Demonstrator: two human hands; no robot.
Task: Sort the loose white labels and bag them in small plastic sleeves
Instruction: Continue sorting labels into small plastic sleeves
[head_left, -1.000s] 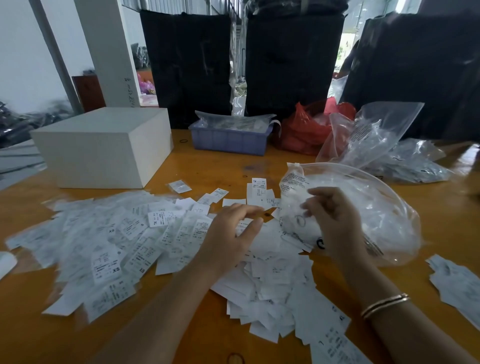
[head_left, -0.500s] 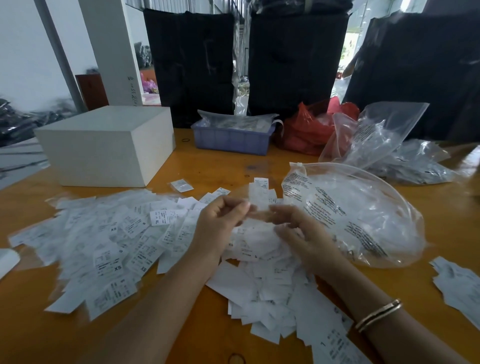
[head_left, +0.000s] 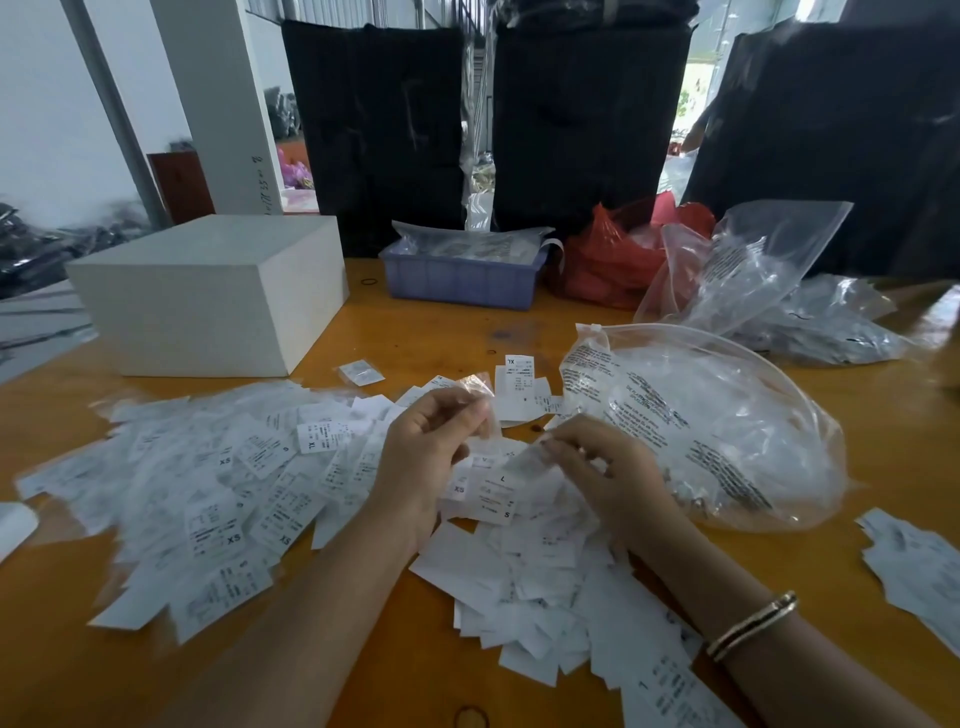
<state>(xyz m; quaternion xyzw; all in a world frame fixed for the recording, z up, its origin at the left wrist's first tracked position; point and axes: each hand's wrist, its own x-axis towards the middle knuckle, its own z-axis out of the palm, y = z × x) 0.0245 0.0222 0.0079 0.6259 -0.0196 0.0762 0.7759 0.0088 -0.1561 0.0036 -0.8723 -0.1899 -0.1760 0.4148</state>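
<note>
Glossy orange table (head_left: 415, 332); left hand (head_left: 426, 457), right hand (head_left: 608, 478) grips pinch crinkly clear sleeve (head_left: 475, 384).

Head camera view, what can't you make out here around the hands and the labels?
- Left hand pinches a small clear sleeve; whether a label is inside is unclear.
- Right hand: its grip on a sleeve or a label is blurred.
- White labels on the left: print smeared by motion blur.
- Large clear bag: contents lost in glare.

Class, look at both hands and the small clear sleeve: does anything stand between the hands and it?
Nothing visible does. The left hand already pinches the small clear sleeve above the loose labels; the right hand is beside it.
</note>
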